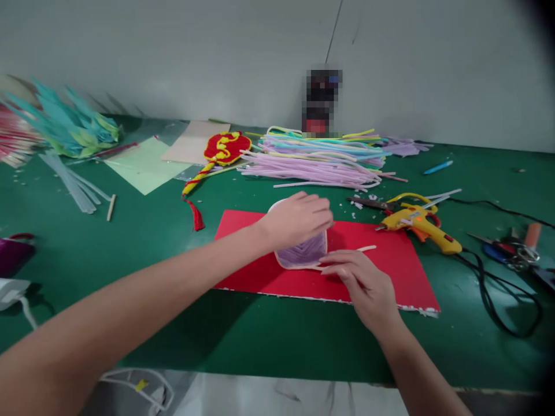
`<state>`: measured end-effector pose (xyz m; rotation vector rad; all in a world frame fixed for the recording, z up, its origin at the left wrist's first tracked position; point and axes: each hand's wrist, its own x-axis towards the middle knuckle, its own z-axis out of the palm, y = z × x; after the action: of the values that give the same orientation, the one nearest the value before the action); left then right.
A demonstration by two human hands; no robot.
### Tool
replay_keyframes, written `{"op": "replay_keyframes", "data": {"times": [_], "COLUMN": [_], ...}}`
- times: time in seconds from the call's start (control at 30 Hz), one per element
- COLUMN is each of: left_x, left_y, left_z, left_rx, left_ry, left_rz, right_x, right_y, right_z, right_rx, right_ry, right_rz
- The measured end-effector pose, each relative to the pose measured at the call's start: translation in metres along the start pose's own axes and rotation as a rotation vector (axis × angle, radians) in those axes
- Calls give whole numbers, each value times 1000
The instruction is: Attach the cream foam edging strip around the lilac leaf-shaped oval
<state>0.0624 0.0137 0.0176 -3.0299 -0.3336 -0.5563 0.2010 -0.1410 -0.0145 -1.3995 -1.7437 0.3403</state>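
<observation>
A purple panel of side-by-side strips with a pale rim (301, 255) lies on the red board (407, 277), partly covered by my hands. My left hand (297, 218) reaches over its upper part, fingers bent and close together; what lies under the fingertips is hidden. At the panel's lower right corner, my right hand (368, 283) pinches a pale pipe cleaner (367, 248) running along the rim. The free end of this strip sticks out above my right hand's knuckles.
Behind the board lies a heap of pastel pipe cleaners (312, 167). A yellow glue gun (420, 226) rests on the board's right edge, near scissors (373, 202) and keys (515, 253). A red and yellow fan-shaped ornament (225, 148) with a tassel lies at back left.
</observation>
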Motion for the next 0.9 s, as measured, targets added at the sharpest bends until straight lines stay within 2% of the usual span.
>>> {"op": "replay_keyframes", "data": {"times": [0.07,0.1,0.2,0.27,0.53,0.67,0.9], "left_x": [-29,-43,-74,-83,-82,-83,-82], "left_y": [7,11,22,25,18,15,14], "left_z": [0,-1,-4,-4,0,0,0], "left_rx": [-57,-106,-230,-316,-578,-688,-731], "left_ry": [52,72,122,113,-60,-65,-71], "left_rz": [92,85,-32,-82,-174,-220,-238], "right_x": [0,0,0,-1,-1,1,2], "right_y": [-1,-1,0,2,1,-3,-7], "right_z": [1,2,5,8,9,10,16], "right_rx": [-40,-64,-144,-193,-332,-394,-365], "right_ry": [11,20,17,-6,-125,-171,-124], "right_rz": [-9,-20,-62,-78,-96,-82,-37]}}
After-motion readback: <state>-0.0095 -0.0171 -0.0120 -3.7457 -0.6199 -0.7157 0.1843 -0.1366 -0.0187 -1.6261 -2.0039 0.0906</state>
